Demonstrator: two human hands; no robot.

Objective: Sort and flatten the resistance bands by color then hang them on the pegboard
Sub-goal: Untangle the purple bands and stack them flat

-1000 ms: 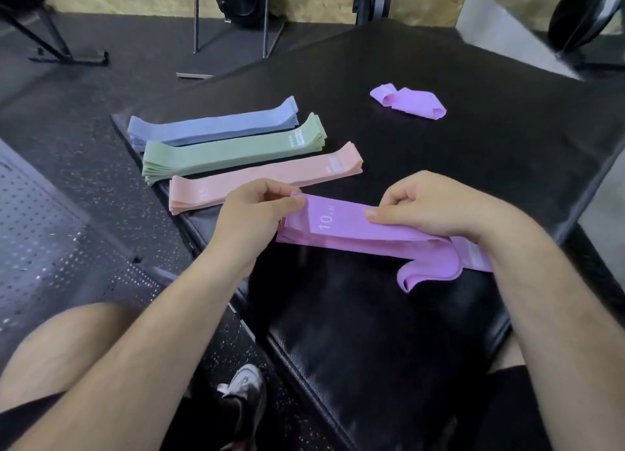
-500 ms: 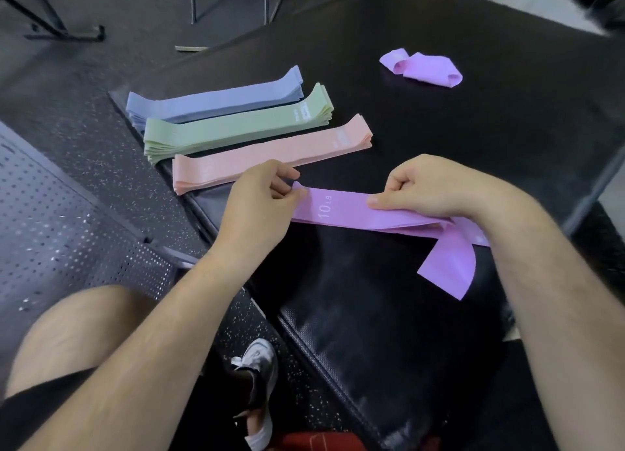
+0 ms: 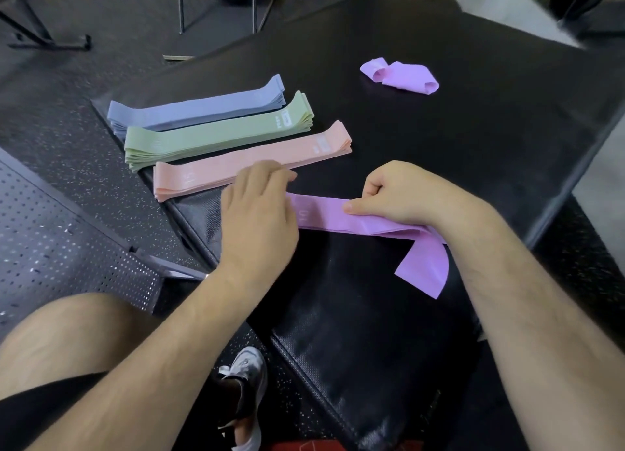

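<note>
A purple resistance band [image 3: 324,215] lies stretched across the black mat [image 3: 439,139] in front of me, one loose end [image 3: 427,268] flopping down at the right. My left hand [image 3: 258,214] covers and holds its left end. My right hand [image 3: 402,193] pinches it near the middle with thumb and curled fingers. Behind lie three flat stacks side by side: blue bands [image 3: 199,107], green bands [image 3: 220,131] and pink bands [image 3: 253,160]. A crumpled purple band [image 3: 400,77] sits alone at the far right of the mat.
A perforated black pegboard [image 3: 64,244] lies flat on the floor at my left. Metal stand legs [image 3: 216,14] and gym gear stand beyond the mat. My knee [image 3: 77,329] and shoe [image 3: 243,383] are below the mat's near edge.
My left hand has slid over the purple band's left end, covering more of it. The band's loose right end now hangs flatter. The camera has tilted slightly.
</note>
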